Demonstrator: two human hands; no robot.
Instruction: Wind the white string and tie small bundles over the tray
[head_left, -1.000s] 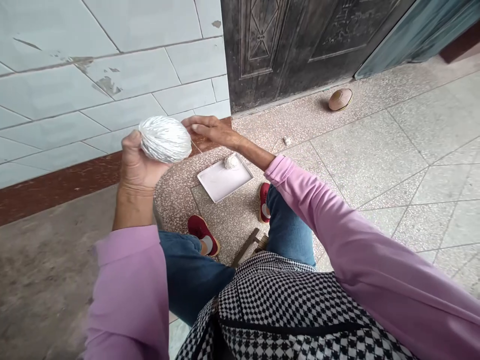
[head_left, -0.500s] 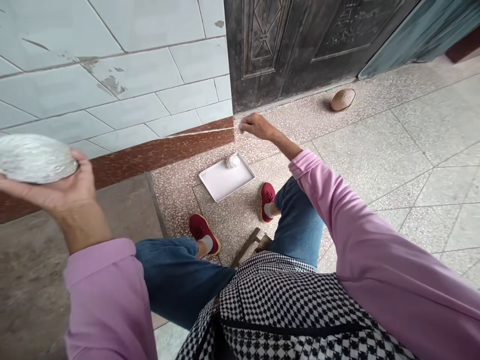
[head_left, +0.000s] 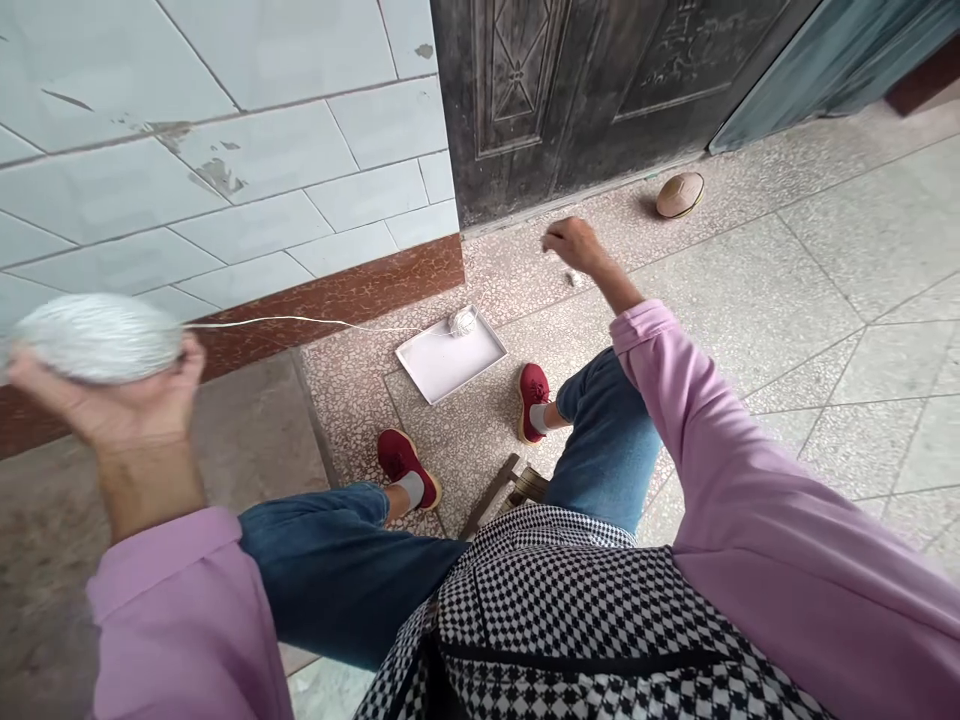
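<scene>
My left hand [head_left: 142,400] is closed from below around a large oval ball of white string [head_left: 101,338], held up at the left in front of the tiled wall. From it a slack strand [head_left: 300,319] runs right and down to a small ball of white string [head_left: 463,322] on a pale shallow tray [head_left: 439,368] on the floor. My right hand [head_left: 574,245] is raised above the floor, right of the tray, fingers loosely bent and apart; no strand shows in it. Below it is a small whitish object [head_left: 574,278] I cannot identify.
A brown rounded object [head_left: 679,195] lies on the floor by the dark carved door [head_left: 525,110]. A red shoe [head_left: 407,468] and another red shoe [head_left: 534,402] stand before the tray. Beneath me is a wooden stool [head_left: 491,497]. A bluish curtain [head_left: 795,90] hangs at the upper right.
The strand that stretched tight to my right hand now hangs slack toward the tray. My right hand has moved right; my left hand and the large ball have dropped slightly and shifted.
</scene>
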